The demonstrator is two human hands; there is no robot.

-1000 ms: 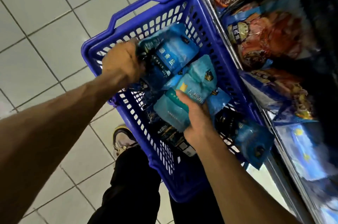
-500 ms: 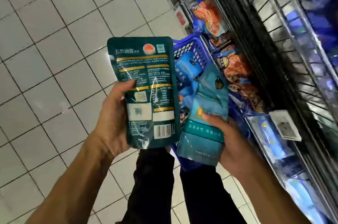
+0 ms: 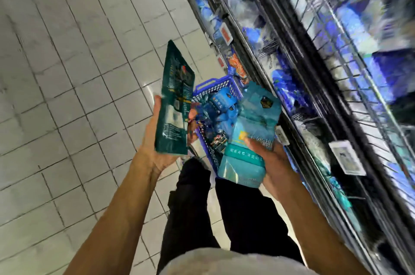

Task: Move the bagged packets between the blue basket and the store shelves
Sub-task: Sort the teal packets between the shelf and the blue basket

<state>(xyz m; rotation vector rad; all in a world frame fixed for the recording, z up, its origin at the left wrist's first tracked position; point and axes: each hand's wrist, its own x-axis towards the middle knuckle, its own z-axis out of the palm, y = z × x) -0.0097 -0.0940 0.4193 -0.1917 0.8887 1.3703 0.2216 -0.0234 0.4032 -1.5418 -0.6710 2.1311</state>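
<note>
My left fingers (image 3: 192,115) wrap the edge of a dark green packet (image 3: 177,103), held upright; my right hand (image 3: 272,162) cups a teal packet (image 3: 249,137), thumb pressed on its front. Both hang above the blue basket (image 3: 213,86) on the floor, which holds more blue packets (image 3: 221,101). The shelves (image 3: 314,72) stand just right. I judge shelving is barely begun: two lifted, none placed.

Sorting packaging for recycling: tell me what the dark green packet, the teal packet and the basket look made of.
Dark green packet: likely printed plastic film, glossy; it is thin and flat with a sheen.
Teal packet: seemingly the same flexible film, slightly shiny; its surface creases and bulges.
Basket: apparently rigid moulded plastic, blue; lattice walls and a moulded handle.
</note>
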